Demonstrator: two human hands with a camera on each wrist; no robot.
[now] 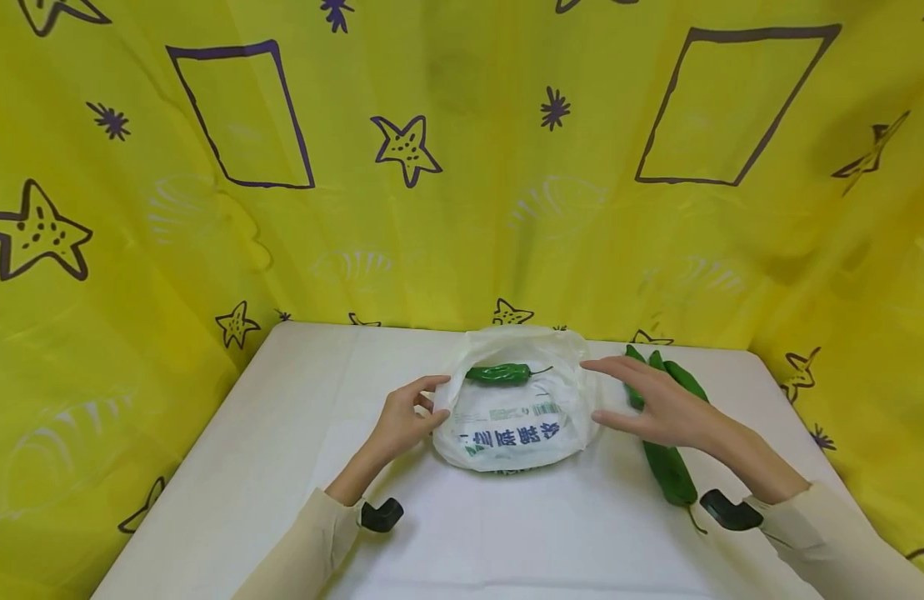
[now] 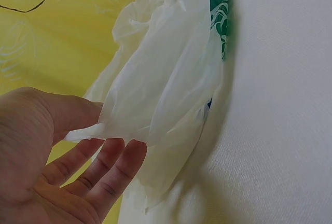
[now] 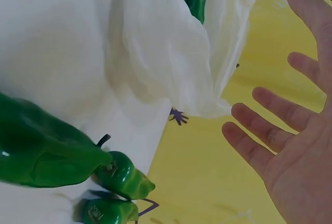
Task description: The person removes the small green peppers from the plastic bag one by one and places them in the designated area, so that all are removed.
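Observation:
A white plastic bag (image 1: 521,340) with blue lettering lies with its mouth open at the back middle of the table. Inside it is a wrinkled green pepper (image 1: 502,374), whose thin stem points right. My left hand (image 1: 405,419) pinches the bag's left rim between thumb and fingers; the left wrist view shows the thin plastic (image 2: 161,73) hanging from the fingertips. Beside the right rim, my right hand (image 1: 660,404) has its fingers spread and holds nothing. In the right wrist view its fingers (image 3: 262,130) are apart from the bag's edge.
Several green peppers lie on the table's right side, partly hidden under my right hand and forearm. A long pepper (image 1: 671,477) points its stem toward me; another pepper (image 1: 686,381) lies behind. A yellow patterned curtain (image 1: 469,233) encloses the white table (image 1: 319,383) at back and sides.

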